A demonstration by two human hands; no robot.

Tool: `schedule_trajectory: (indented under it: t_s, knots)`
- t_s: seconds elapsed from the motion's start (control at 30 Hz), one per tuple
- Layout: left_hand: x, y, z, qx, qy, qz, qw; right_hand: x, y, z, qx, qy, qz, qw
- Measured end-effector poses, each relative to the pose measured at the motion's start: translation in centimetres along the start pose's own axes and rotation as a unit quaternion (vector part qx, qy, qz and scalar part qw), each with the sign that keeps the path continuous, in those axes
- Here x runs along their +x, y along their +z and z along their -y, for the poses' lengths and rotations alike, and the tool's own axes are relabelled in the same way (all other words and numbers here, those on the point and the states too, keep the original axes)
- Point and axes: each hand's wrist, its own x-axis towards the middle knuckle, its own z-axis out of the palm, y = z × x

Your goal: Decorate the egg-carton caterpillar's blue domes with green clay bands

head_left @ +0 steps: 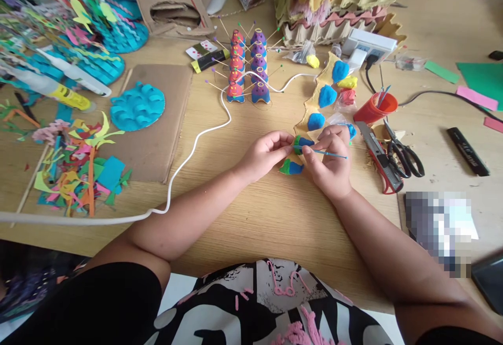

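Observation:
My left hand (267,156) pinches the near part of a yellowish egg-carton strip (310,105), its fingertips at a cup coloured green and blue. A thin blue stick (330,153) is held in my right hand (332,164), its left end against that cup. Blue clay lumps (327,95) sit on the cups farther along the strip. Closest to me is a green and blue cup (290,167) between my hands. The fingers partly hide the spot where the stick meets the cup.
Red and purple carton figures (236,62) with pins stand beyond my hands. A white cord (196,143) crosses the table. At right are a red cup (375,108), a utility knife (379,159) and scissors (404,159). Paper scraps (80,177) and cardboard (173,120) lie left.

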Motion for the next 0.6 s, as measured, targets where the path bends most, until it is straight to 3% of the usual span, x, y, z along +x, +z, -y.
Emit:
schedule_trajectory:
  t_s: [0.27, 0.6]
  knots:
    - [-0.05, 0.08, -0.06, -0.001, 0.002, 0.004, 1.000, -0.01, 0.19, 0.01, -0.038, -0.001, -0.023, 0.999]
    - [0.01, 0.02, 0.09, 0.002, 0.017, 0.022, 1.000, -0.06, 0.13, -0.14, -0.020, 0.009, -0.011, 1.000]
